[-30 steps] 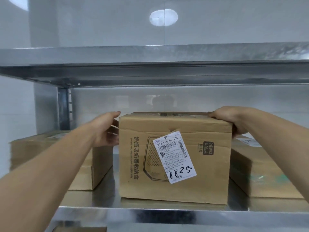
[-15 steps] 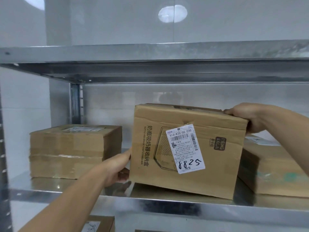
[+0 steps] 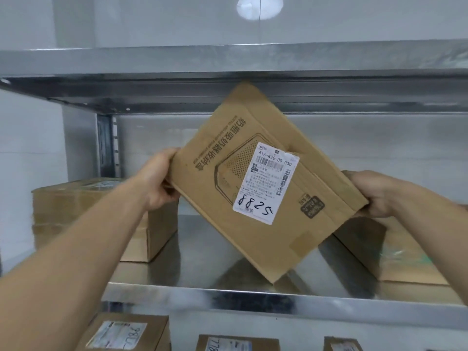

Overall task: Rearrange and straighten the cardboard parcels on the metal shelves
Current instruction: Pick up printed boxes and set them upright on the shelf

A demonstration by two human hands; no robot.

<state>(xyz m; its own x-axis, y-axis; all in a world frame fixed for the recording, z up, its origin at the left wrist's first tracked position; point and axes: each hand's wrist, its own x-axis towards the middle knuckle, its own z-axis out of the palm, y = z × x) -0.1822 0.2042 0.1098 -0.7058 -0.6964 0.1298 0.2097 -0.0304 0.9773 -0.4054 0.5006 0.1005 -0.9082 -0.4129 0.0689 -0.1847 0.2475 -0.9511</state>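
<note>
Parcel (image 3: 210,219) between curled left hand (image 3: 157,182), right hand (image 3: 376,195).

Bright ceiling light (image 3: 260,7) glare; soft, perhaps motion-blurred; edges bowed.

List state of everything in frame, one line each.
Brown cardboard parcel with white label 8825, held steeply tilted, lowest corner by the shelf's front edge, contact unclear.
Left hand, grips the parcel's left edge.
Right hand, grips its right corner.
Flat brown cardboard parcel at left, lying on the metal shelf.
Brown cardboard parcel at right, lying flat, partly hidden.
Three cardboard parcels below, labels up.
</note>
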